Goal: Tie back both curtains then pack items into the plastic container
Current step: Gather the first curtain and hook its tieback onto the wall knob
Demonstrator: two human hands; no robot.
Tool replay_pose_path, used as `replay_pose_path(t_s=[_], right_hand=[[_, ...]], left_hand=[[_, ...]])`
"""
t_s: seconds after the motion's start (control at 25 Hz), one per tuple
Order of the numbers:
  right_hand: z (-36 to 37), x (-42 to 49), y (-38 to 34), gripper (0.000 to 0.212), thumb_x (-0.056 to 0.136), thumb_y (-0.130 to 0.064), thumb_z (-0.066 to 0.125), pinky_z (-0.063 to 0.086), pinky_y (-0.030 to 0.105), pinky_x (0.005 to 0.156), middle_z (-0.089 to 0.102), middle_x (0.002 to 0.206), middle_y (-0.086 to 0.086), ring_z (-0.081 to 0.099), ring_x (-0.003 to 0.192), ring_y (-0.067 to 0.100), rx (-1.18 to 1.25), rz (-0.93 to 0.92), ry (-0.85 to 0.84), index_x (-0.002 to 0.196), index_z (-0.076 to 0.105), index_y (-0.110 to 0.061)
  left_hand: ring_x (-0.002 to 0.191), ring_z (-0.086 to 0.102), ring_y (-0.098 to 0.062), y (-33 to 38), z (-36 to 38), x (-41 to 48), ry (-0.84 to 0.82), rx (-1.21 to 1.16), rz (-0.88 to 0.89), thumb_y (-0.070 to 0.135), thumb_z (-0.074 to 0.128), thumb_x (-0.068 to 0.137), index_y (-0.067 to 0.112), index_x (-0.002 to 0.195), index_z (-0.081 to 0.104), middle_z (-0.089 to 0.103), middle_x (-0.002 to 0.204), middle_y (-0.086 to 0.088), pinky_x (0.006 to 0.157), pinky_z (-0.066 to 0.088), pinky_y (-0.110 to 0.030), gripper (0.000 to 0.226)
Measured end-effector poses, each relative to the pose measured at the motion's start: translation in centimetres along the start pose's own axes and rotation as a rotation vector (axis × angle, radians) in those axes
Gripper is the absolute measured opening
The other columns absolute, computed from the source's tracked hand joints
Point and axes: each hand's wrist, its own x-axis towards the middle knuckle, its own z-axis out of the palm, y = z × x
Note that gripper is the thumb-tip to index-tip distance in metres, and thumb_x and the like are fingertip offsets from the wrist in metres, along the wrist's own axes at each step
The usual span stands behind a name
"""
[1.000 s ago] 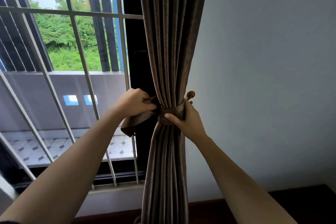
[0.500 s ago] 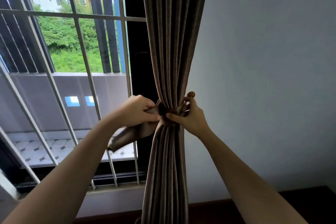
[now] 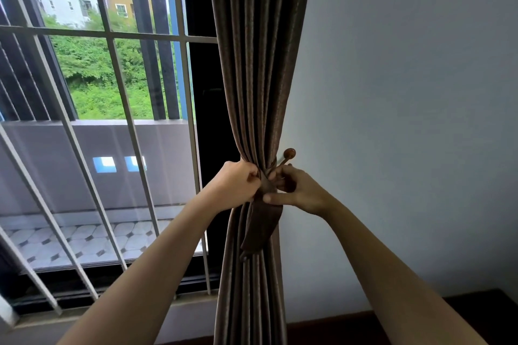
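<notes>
A brown pleated curtain (image 3: 258, 64) hangs at the window's right edge, gathered tight at mid height. A matching brown tie-back band (image 3: 262, 221) wraps the gathered waist, and its loose end hangs down in front of the folds. My left hand (image 3: 238, 186) grips the band at the left of the waist. My right hand (image 3: 297, 190) pinches the band at the right, thumb across the front, just below a round wooden wall hook (image 3: 288, 154). No plastic container is in view.
A barred window (image 3: 117, 120) fills the left, with a balcony, trees and buildings beyond. A plain white wall (image 3: 406, 120) stands to the right. A dark baseboard (image 3: 336, 328) runs along the wall's foot.
The band's loose end, held out to the left before, now hangs down the curtain's front. My left hand has moved in against the waist; my right hand's fingers have shifted toward the hook.
</notes>
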Motion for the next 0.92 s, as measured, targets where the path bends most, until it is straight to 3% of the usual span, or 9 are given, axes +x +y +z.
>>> replay_pose_path(t_s=[0.08,0.16,0.28,0.44,0.56,0.64,0.72,0.84,0.92], right_hand=[[0.4,0.0,-0.6,0.043,0.065,-0.037,0.083,0.054,0.028,0.086,0.068,0.098,0.003,0.065,0.093,0.015,-0.199,-0.037,0.086,0.097,0.060,-0.019],[0.7,0.2,-1.0,0.051,0.062,-0.045,0.082,0.055,0.026,0.079,0.069,0.094,0.003,0.065,0.087,0.015,-0.378,-0.079,0.152,0.097,0.061,-0.015],[0.5,0.5,-1.2,0.034,0.071,-0.032,0.071,0.051,0.029,0.066,0.068,0.084,0.008,0.063,0.073,0.020,-0.511,-0.143,0.165,0.095,0.063,-0.010],[-0.4,0.6,-1.0,0.025,0.079,-0.012,0.046,0.040,0.028,0.053,0.063,0.071,0.013,0.052,0.056,0.018,-0.437,-0.132,0.147,0.092,0.066,-0.005],[-1.3,1.2,0.1,0.021,0.087,-0.008,0.040,0.042,0.030,0.067,0.058,0.080,0.005,0.052,0.072,0.016,-0.337,-0.127,0.134,0.087,0.060,-0.009],[-2.2,1.8,1.5,0.009,0.089,-0.011,0.047,0.045,0.036,0.082,0.060,0.092,0.008,0.057,0.089,0.023,-0.150,-0.095,0.159,0.091,0.056,-0.014],[-3.0,2.5,2.6,0.010,0.087,-0.019,0.055,0.047,0.041,0.085,0.062,0.097,0.011,0.060,0.093,0.029,-0.068,-0.083,0.185,0.093,0.055,-0.011],[-3.8,3.6,3.3,0.003,0.090,-0.013,0.059,0.050,0.026,0.083,0.064,0.094,0.001,0.063,0.088,0.013,-0.236,-0.161,0.165,0.091,0.061,-0.013],[-4.3,4.2,3.6,0.008,0.091,-0.009,0.057,0.051,0.023,0.083,0.064,0.098,0.000,0.064,0.088,0.012,-0.285,-0.191,0.151,0.096,0.063,-0.013]], left_hand=[[0.074,0.063,-0.016,-0.4,0.3,0.3,0.051,0.092,0.070,0.015,0.055,0.087,0.006,0.080,0.063,0.062,0.082,-0.002,0.059,0.044,-0.011,0.014],[0.071,0.062,-0.012,-0.9,0.8,0.5,0.075,0.042,0.059,0.011,0.058,0.085,0.009,0.080,0.063,0.064,0.078,0.000,0.059,0.043,-0.010,0.008],[0.066,0.064,-0.009,-1.6,2.0,0.2,0.194,-0.048,0.056,0.009,0.062,0.082,0.012,0.079,0.063,0.065,0.072,0.003,0.063,0.050,-0.018,0.005],[0.058,0.054,-0.002,-2.8,4.0,-0.7,0.449,-0.049,0.152,0.014,0.073,0.076,0.011,0.078,0.060,0.058,0.069,0.008,0.055,0.045,-0.013,0.014],[0.067,0.052,-0.013,-3.0,5.2,-0.8,0.554,-0.046,0.094,0.020,0.072,0.076,0.012,0.084,0.052,0.051,0.083,0.003,0.055,0.044,-0.022,0.022],[0.080,0.048,-0.019,-2.6,5.9,-0.6,0.590,-0.077,0.024,0.026,0.071,0.074,0.012,0.087,0.048,0.045,0.091,0.000,0.061,0.040,-0.025,0.030],[0.090,0.044,-0.018,-2.0,6.7,-0.5,0.587,-0.120,-0.032,0.036,0.075,0.070,0.012,0.096,0.044,0.041,0.101,-0.001,0.069,0.041,-0.026,0.047],[0.100,0.047,-0.016,-1.5,8.0,0.1,0.548,-0.217,-0.093,0.044,0.081,0.062,0.024,0.111,0.032,0.042,0.117,-0.003,0.077,0.047,-0.029,0.072],[0.096,0.055,-0.017,-1.2,8.7,0.5,0.548,-0.286,-0.101,0.039,0.080,0.065,0.029,0.109,0.026,0.049,0.116,-0.004,0.071,0.049,-0.030,0.070]])
